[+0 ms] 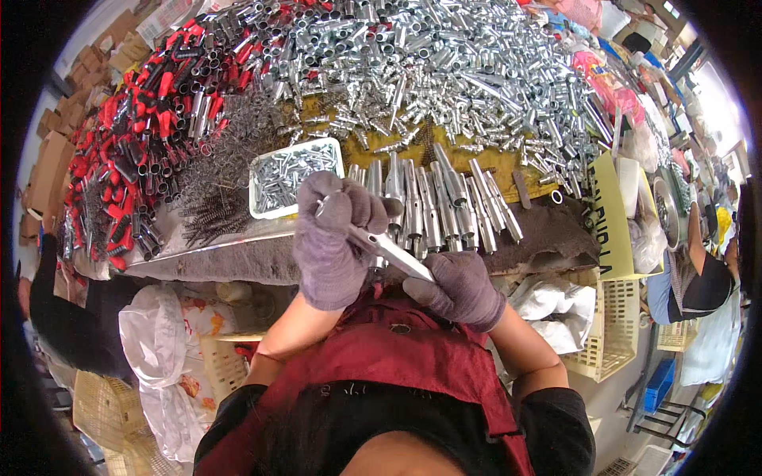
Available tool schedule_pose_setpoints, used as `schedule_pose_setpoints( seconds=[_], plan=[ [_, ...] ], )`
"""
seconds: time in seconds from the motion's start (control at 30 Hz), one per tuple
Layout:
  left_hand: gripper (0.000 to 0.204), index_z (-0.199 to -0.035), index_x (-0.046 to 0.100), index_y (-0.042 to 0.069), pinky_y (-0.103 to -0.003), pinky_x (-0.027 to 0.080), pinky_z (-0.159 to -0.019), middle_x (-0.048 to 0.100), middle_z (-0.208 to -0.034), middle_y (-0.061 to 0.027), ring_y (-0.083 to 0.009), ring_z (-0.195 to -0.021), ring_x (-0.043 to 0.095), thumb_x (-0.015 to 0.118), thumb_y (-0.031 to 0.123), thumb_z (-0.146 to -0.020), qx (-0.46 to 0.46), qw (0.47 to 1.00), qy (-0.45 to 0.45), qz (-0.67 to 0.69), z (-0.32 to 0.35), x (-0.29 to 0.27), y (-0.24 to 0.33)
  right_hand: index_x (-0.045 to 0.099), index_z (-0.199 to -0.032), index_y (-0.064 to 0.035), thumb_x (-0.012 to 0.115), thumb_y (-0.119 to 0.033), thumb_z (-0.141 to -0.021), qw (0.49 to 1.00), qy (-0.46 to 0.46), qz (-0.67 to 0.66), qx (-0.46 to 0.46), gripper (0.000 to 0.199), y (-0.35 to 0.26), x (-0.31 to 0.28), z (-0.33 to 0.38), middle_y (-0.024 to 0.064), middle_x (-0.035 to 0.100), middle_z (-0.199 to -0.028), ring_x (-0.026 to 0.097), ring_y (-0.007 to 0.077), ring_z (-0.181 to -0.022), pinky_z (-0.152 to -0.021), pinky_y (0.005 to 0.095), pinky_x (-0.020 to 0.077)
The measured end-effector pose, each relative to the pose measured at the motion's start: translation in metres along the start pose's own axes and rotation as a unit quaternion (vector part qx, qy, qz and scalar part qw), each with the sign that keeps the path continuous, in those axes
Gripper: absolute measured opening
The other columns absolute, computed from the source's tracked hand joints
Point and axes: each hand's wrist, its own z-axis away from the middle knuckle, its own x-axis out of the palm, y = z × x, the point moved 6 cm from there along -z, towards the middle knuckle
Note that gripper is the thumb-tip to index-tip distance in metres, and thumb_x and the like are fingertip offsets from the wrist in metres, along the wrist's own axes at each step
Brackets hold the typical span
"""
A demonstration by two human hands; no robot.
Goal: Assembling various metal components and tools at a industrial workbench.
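Observation:
I hold a silvery metal tube (390, 252) with small holes in its side, slanting down to the right in front of my chest. My left hand (329, 242), in a grey-purple knit glove, is closed around its upper end. A small shiny bit shows at that hand's fingers, too little to name. My right hand (460, 289), gloved alike, grips the lower end between thumb and fingers. Just beyond, similar metal tubes (432, 202) lie side by side on the bench. Left of them, touching or close behind my left hand, stands a white tray (340, 159) of small metal pins.
A heap of short shiny metal fittings (444, 55) covers the far bench. Red-and-black handles (143, 119) and dark springs (214, 210) pile up at left. A yellow sign board (613, 222) and cream plastic crate (615, 333) stand at right. Other people are at both sides.

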Motion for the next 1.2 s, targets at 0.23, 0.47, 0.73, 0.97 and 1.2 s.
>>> schedule_pose_setpoints(
  seconds=[0.23, 0.47, 0.73, 0.97, 1.2],
  plan=[
    [0.018, -0.09, 0.056, 0.015, -0.042, 0.043, -0.086, 0.059, -0.09, -0.0057, -0.0237, -0.086, 0.057, 0.06, 0.009, -0.073, 0.326, 0.858, -0.383, -0.105, -0.02, 0.071, 0.004, 0.056, -0.111, -0.0097, 0.062, -0.028, -0.081, 0.951, 0.24, 0.145, 0.133, 0.036, 0.098, -0.061, -0.017, 0.0109, 0.065, -0.089, 0.063, 0.0284, -0.078, -0.067, 0.0356, 0.0501],
    [0.037, -0.102, 0.059, 0.016, -0.04, 0.033, -0.097, 0.055, -0.107, -0.0061, -0.0253, -0.104, 0.049, 0.06, 0.025, -0.067, 0.319, 0.67, -0.51, -0.434, 0.014, 0.1, -0.084, 0.053, -0.113, -0.0112, 0.045, -0.033, -0.089, 0.89, 0.158, 0.293, 0.312, 0.034, 0.206, -0.131, -0.068, 0.0162, 0.056, -0.112, 0.053, 0.0325, -0.103, -0.09, 0.0414, 0.0404],
    [0.04, -0.106, 0.056, 0.008, -0.041, 0.043, -0.086, 0.056, -0.102, -0.0137, -0.0337, -0.098, 0.053, 0.063, 0.034, -0.077, 0.196, 0.79, -0.504, -0.29, -0.002, 0.099, -0.067, 0.052, -0.112, -0.0027, 0.044, -0.014, -0.085, 0.86, 0.077, 0.418, 0.283, 0.03, 0.294, -0.131, -0.168, 0.0167, 0.057, -0.113, 0.056, 0.0314, -0.104, -0.087, 0.041, 0.0443],
    [0.038, -0.115, 0.053, 0.01, -0.039, 0.044, -0.085, 0.058, -0.102, -0.0135, -0.0311, -0.1, 0.054, 0.059, 0.027, -0.082, 0.192, 0.857, -0.364, -0.311, -0.038, 0.064, -0.044, 0.049, -0.12, -0.0003, 0.055, -0.019, -0.081, 0.919, 0.059, 0.187, 0.342, 0.043, 0.246, -0.128, -0.153, 0.0184, 0.057, -0.113, 0.061, 0.032, -0.094, -0.077, 0.0373, 0.0502],
    [0.037, -0.126, 0.044, 0.001, -0.028, 0.04, -0.092, 0.056, -0.113, -0.009, -0.0171, -0.105, 0.052, 0.048, 0.01, -0.091, 0.036, 0.991, -0.12, -0.046, -0.073, 0.039, -0.059, 0.055, -0.103, -0.0047, 0.058, -0.049, -0.081, 0.945, -0.01, -0.28, 0.168, 0.05, 0.13, -0.072, -0.089, 0.0005, 0.053, -0.072, 0.047, 0.0083, -0.06, -0.055, 0.0202, 0.0439]
  ],
)
